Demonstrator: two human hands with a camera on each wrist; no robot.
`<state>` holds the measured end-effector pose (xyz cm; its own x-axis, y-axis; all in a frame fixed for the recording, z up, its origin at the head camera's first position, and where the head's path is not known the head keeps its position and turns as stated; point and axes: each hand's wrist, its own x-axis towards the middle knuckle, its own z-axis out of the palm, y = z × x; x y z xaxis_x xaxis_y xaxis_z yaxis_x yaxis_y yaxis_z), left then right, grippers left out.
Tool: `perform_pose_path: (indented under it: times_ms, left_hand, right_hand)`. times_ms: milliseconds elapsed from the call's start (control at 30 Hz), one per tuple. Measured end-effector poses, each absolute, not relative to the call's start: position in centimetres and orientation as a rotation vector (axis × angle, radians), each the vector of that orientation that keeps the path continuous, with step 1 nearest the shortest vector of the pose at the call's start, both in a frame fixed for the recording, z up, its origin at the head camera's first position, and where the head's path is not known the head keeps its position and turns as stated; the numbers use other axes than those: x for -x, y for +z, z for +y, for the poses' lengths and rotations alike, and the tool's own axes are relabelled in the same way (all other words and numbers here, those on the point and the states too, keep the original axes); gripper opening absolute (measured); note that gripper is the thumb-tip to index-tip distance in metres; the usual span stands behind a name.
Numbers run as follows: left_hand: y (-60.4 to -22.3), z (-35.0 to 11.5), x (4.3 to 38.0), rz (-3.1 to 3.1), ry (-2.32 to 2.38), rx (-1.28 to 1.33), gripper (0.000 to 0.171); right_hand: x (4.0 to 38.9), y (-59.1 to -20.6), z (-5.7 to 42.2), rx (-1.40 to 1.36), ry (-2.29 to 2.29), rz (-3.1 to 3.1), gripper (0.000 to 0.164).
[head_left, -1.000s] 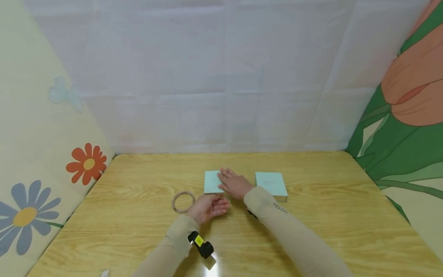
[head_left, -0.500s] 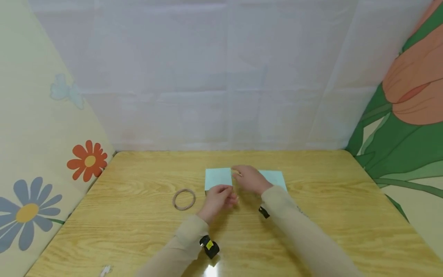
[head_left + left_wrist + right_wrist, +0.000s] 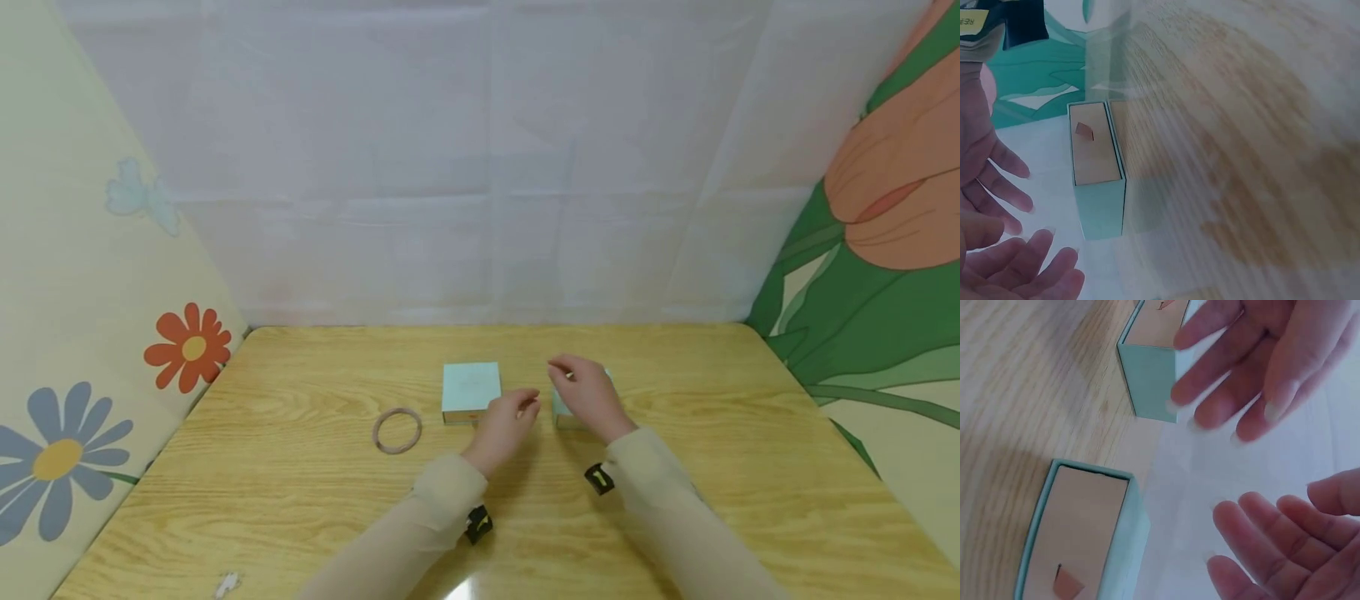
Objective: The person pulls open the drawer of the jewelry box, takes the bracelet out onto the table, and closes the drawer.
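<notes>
Two pale mint drawer boxes lie apart on the table. The left box (image 3: 471, 387) shows its whole top; much of the right box (image 3: 564, 410) is hidden behind a hand. In the right wrist view, the near box (image 3: 1079, 519) has a beige drawer front with a small brown pull tab (image 3: 1068, 585). My left hand (image 3: 504, 429) hovers at the left box's front right corner, fingers loosely bent and holding nothing. Above the right box is my right hand (image 3: 591, 396), its fingers relaxed and holding nothing. Both hands' fingers face each other across a gap.
A thin pinkish-brown ring (image 3: 397, 430) lies flat to the left of the boxes. Near the table's front left edge is a small white object (image 3: 227, 584). A white sheet (image 3: 480, 167) hangs behind the wooden table (image 3: 300, 500).
My right hand has moved right, from over the left box to over the right box. My left hand has also shifted right. The boxes and the ring stay where they were.
</notes>
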<state>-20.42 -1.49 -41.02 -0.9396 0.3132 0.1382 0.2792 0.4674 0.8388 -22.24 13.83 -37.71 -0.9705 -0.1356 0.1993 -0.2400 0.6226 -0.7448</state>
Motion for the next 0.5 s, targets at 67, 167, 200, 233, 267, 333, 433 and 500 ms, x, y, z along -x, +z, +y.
perform_pose_path:
  times_ms: [67, 167, 200, 233, 267, 333, 433, 500]
  left_hand:
    - [-40.9, -1.1, 20.5, 2.707, 1.418, -0.601, 0.030]
    - [-40.8, -0.6, 20.7, 2.765, 1.308, -0.677, 0.030]
    - [-40.8, -0.5, 20.8, 2.778, 1.278, -0.689, 0.031]
    - [-40.8, -0.4, 20.8, 2.789, 1.252, -0.699, 0.031]
    - [-40.8, -0.3, 20.8, 2.800, 1.230, -0.705, 0.032]
    - [-40.8, -0.1, 21.0, 2.819, 1.192, -0.713, 0.033]
    - [-40.8, 0.3, 21.2, 2.846, 1.131, -0.731, 0.034]
    - [-40.8, 0.7, 21.3, 2.869, 1.072, -0.753, 0.035]
  right_hand:
    - [22.0, -37.8, 14.2, -0.291, 1.282, -2.684, 0.028]
    - [21.7, -37.9, 14.7, -0.242, 1.291, -2.652, 0.027]
    - [21.6, -37.9, 14.8, -0.226, 1.292, -2.645, 0.026]
    - [21.5, -37.9, 14.9, -0.212, 1.299, -2.639, 0.026]
    - [21.4, -37.9, 15.1, -0.200, 1.310, -2.631, 0.026]
    - [21.2, -37.8, 15.3, -0.185, 1.327, -2.630, 0.026]
    - [20.8, -37.8, 15.7, -0.167, 1.345, -2.629, 0.026]
    - [20.4, -37.7, 15.9, -0.151, 1.352, -2.634, 0.026]
